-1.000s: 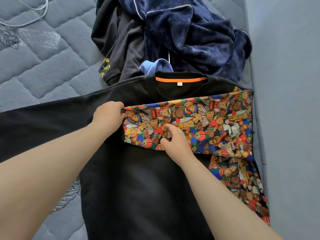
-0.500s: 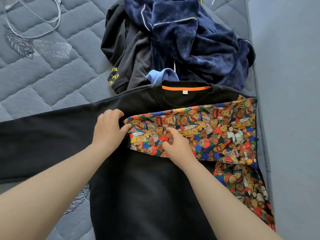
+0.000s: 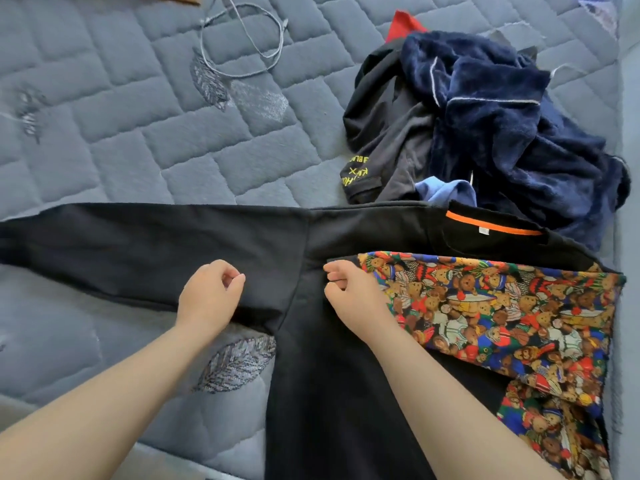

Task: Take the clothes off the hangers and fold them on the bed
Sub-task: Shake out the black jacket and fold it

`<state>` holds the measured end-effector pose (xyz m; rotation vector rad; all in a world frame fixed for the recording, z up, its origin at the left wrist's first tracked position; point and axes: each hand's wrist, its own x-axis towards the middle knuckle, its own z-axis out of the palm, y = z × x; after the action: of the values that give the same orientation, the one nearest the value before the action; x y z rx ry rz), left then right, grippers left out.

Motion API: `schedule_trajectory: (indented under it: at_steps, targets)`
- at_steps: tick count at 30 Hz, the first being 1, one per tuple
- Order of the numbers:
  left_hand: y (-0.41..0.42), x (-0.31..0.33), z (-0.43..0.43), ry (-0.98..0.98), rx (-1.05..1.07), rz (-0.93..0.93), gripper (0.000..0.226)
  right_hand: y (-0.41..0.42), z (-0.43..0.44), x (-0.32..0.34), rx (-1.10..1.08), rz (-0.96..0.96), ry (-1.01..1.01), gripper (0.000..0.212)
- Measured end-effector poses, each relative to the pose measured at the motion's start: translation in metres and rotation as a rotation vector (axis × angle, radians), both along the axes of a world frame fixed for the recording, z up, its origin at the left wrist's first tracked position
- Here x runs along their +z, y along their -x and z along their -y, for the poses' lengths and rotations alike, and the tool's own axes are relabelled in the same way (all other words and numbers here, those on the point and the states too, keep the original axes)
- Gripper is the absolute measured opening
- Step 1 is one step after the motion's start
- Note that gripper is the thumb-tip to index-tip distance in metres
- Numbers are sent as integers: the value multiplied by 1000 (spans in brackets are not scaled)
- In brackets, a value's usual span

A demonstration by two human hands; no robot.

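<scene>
My left hand (image 3: 207,296) is loosely curled, empty, over the black sleeve (image 3: 121,251); right hand (image 3: 353,296) curled at the bear-print sleeve (image 3: 502,306) edge, grip unclear.

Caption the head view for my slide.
Left hand and right hand at a black sweatshirt on the quilted bed, bear-print sleeve folded across, clothes pile beyond.
</scene>
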<state>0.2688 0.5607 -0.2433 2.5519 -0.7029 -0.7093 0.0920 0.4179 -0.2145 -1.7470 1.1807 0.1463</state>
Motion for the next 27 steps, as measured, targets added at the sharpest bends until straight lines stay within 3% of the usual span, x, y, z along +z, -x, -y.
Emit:
schedule_trajectory:
  at_steps: [9, 16, 21, 27]
  targets:
    - [-73, -21, -96, -80, 368, -177, 21, -109, -56, -4, 193, -7, 1, 35]
    - [-132, -35, -150, -34, 679, -369, 37, -205, -98, -17, 441, -28, 58, 44]
    - [-180, -40, -168, 331, 1045, -678, 32, -270, -122, -27, 542, -38, 58, 55]
    - [-219, -47, -168, 566, 1096, -756, 28, -295, -140, -40, 480, -103, 5, 49]
